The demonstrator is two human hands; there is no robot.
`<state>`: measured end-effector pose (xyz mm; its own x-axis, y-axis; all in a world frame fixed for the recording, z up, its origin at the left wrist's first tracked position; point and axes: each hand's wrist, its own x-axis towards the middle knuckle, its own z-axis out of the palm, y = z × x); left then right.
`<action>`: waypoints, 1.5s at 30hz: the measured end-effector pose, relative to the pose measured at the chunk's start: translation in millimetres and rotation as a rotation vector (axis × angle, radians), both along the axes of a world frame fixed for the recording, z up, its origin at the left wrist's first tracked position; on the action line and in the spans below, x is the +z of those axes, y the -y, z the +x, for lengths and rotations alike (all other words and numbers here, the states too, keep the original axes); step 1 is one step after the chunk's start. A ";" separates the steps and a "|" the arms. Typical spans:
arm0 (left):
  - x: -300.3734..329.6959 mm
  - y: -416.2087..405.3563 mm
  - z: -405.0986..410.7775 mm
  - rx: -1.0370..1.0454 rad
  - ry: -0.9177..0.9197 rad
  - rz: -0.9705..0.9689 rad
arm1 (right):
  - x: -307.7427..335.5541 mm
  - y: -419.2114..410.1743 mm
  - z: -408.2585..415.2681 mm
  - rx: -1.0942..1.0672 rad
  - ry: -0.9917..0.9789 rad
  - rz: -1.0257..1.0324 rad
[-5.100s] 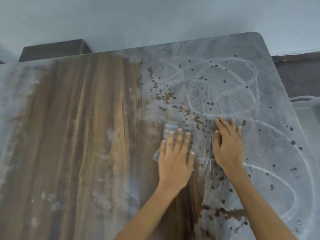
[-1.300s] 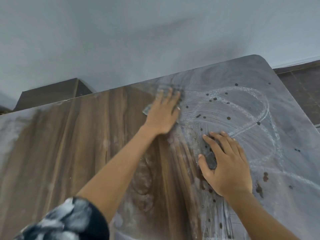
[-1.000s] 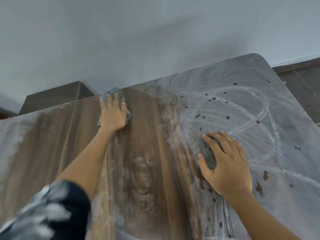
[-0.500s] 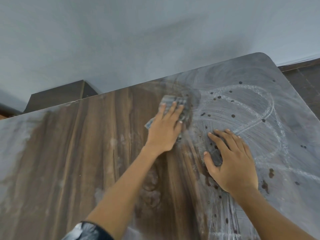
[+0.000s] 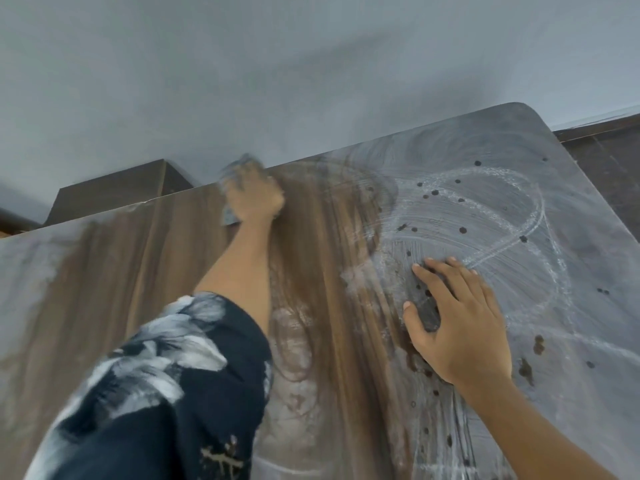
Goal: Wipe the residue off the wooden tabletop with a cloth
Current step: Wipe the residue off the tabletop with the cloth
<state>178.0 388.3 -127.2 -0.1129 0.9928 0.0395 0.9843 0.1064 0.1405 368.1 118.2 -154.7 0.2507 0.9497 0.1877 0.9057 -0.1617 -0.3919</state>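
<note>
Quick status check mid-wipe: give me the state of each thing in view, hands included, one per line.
left hand: at the far edge, pressing on the cloth, motion-blurred
cloth: under the left hand, mostly hidden
right hand: flat on the residue, fingers spread, holding nothing
wooden tabletop: wood grain showing in the middle
residue: whitish film with swirl marks and dark spots on the right side

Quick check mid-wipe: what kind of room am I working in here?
Probably a plain indoor room, a home or workroom. A wood-grain table stands against a bare grey painted wall, with a dark cabinet behind its far edge. Nothing marks it more exactly.
</note>
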 end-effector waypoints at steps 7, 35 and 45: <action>-14.6 103.6 101.2 -0.763 0.119 -0.043 | -1.5 -0.8 -0.4 -0.002 0.003 0.006; -13.4 39.1 45.1 -0.514 0.089 -0.044 | -1.4 -0.4 0.8 -0.010 -0.017 -0.016; -13.8 89.9 95.1 -1.003 0.101 -0.042 | -2.2 -0.8 1.0 -0.042 -0.059 0.052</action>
<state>273.2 298.4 -141.0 0.7744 0.6315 0.0388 0.6057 -0.7577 0.2430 369.1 119.1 -156.9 0.3018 0.9277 0.2199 0.8738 -0.1769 -0.4530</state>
